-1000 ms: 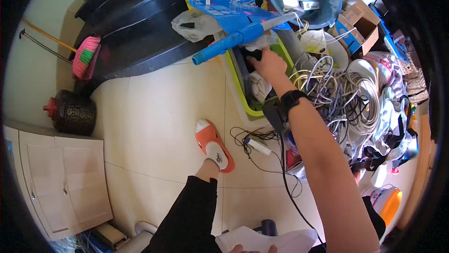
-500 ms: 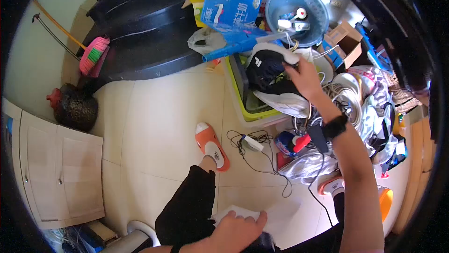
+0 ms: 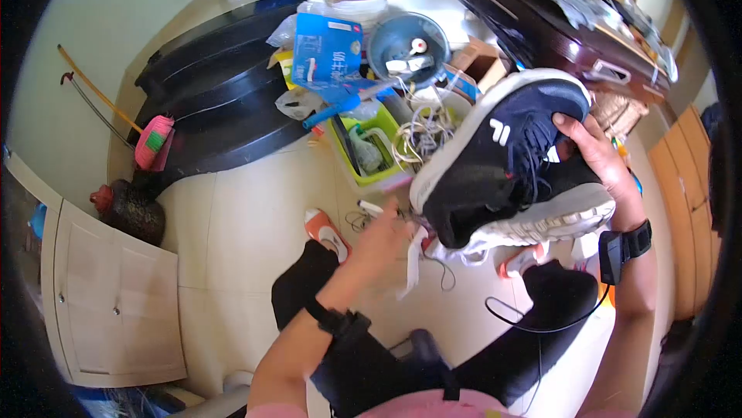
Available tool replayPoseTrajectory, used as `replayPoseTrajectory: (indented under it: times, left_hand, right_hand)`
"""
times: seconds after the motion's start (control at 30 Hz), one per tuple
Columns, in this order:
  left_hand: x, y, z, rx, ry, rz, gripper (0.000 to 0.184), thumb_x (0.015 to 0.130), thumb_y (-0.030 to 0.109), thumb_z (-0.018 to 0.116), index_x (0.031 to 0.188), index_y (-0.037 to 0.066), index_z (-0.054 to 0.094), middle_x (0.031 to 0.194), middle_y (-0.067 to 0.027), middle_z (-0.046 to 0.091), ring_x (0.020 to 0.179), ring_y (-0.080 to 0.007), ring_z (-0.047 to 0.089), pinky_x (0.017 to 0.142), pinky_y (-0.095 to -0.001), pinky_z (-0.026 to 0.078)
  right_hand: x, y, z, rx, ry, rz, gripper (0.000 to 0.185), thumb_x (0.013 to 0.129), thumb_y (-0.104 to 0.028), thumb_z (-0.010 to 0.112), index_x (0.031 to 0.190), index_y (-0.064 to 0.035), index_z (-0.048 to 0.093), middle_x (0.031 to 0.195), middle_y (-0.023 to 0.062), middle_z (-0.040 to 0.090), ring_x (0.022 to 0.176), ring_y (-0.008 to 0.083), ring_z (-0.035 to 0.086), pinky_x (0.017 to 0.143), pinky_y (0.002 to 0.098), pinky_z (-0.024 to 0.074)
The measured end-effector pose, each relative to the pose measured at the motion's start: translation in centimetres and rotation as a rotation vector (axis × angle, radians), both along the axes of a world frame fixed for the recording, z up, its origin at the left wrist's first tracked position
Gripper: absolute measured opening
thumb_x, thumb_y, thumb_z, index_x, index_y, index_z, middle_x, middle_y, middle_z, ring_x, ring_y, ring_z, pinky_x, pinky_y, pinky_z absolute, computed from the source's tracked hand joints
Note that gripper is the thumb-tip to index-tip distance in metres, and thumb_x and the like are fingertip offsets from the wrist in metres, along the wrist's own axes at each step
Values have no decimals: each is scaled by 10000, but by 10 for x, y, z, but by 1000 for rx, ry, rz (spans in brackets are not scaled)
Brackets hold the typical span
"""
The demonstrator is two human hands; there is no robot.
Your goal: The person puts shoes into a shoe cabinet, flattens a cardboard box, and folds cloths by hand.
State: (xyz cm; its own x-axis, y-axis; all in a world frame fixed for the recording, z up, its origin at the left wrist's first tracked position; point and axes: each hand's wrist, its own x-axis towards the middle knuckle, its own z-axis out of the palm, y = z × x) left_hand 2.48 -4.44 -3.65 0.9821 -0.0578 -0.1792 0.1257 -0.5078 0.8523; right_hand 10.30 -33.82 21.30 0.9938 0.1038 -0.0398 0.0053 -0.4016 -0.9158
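A pair of black shoes (image 3: 495, 163) with thick white soles hangs in front of me, raised close to the camera. My right hand (image 3: 595, 154) grips the pair at its upper right side, thumb over the opening. At the lower left of the shoes is my left hand (image 3: 386, 236), blurred by motion, its fingers smeared. A white strip (image 3: 414, 265) dangles beside it; whether the hand holds it is unclear. Behind the shoes stands a green-rimmed bin (image 3: 377, 178) with a plastic bag inside.
Tangled cables (image 3: 423, 134) lie right of the bin. A blue tube (image 3: 332, 111) lies across its back edge, near a blue milk carton (image 3: 328, 51) and a blue basin (image 3: 408, 41). Black curved steps (image 3: 232, 128) rise at left. A white cabinet (image 3: 116, 294) stands lower left.
The black shoes have come up out of the green bin towards the camera in my right hand. My left hand has risen from the bottom edge towards them. The view has shifted.
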Motion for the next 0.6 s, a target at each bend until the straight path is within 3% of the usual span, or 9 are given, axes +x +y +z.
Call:
replayPoseTrajectory:
  times: [0.07, 0.1, 0.17, 0.27, 0.3, 0.4, 0.47, 0.53, 0.6]
  left_hand:
    - [10, 5, -2, -489, -151, 83, 656, 944, 456, 519, 1414, 40, 328, 1290, -129, 532, 1171, -244, 515, 986, -348, 396]
    - [2, -4, 26, -481, -135, 71, 656, 944, 456, 519, 1414, 40, 328, 1290, -129, 532, 1171, -244, 515, 986, -348, 396]
    - [-28, -27, 94, -849, 29, -231, 676, 944, 474, 517, 1412, 25, 327, 1294, -119, 531, 1189, -255, 496, 1014, -335, 370]
    - [-69, -62, 91, -547, 121, -439, 728, 932, 579, 438, 1402, 30, 357, 1285, -123, 543, 1188, -230, 512, 1016, -342, 394]
    - [-82, -66, 90, -544, 119, -430, 728, 932, 579, 438, 1402, 30, 357, 1285, -123, 543, 1188, -230, 512, 1016, -342, 394]
    - [-113, -73, 77, -984, 415, -286, 666, 943, 574, 416, 1371, 64, 414, 1266, -96, 550, 1113, -183, 565, 984, -347, 441]
    - [-131, -71, 59, -1362, 456, -70, 764, 900, 668, 360, 1375, 72, 414, 1301, -101, 535, 1115, -209, 578, 1002, -364, 448]
    - [-145, -64, 58, -1480, 487, -20, 822, 865, 723, 318, 1388, 96, 411, 1330, -97, 520, 1156, -221, 558, 1032, -381, 424]
    - [-158, -58, 55, -1699, 424, 113, 866, 835, 769, 294, 1379, 110, 432, 1261, -112, 569, 1131, -234, 570, 991, -418, 453]
  right_hand:
    - [-30, -24, -5, -45, 14, 102, 424, 815, -481, 663, 913, -71, 613, 667, -11, 518, 561, 75, 463, 510, 226, 347]
    - [-49, -24, 0, 3, 97, 158, 415, 796, -407, 718, 1025, -87, 583, 716, 1, 522, 624, 92, 490, 556, 228, 379]
    - [-79, -29, -7, -54, 142, 212, 415, 827, -430, 682, 996, -57, 610, 738, 7, 560, 651, 98, 518, 596, 232, 411]
    - [-103, -27, -27, -129, 149, 364, 449, 844, -457, 665, 976, -30, 627, 707, -9, 565, 673, 77, 521, 603, 226, 410]
    - [-112, -26, -27, -105, 128, 380, 425, 846, -422, 679, 988, -25, 625, 705, -9, 568, 668, 67, 514, 587, 218, 401]
    - [-131, -26, -27, 56, 10, 409, 356, 851, -302, 709, 1040, -16, 612, 703, -8, 574, 624, 37, 485, 531, 200, 366]
    - [-136, -44, -24, -199, -125, 363, 323, 867, -248, 694, 1071, -18, 598, 678, -16, 560, 574, 25, 454, 495, 210, 337]
    - [-143, -44, -34, -104, -317, 236, 195, 899, -147, 644, 1033, -15, 592, 619, -16, 543, 545, 17, 431, 474, 227, 308]
    - [-159, -29, -36, -329, -528, 76, 149, 905, -120, 628, 1002, -11, 597, 657, 20, 580, 577, 35, 489, 512, 214, 373]
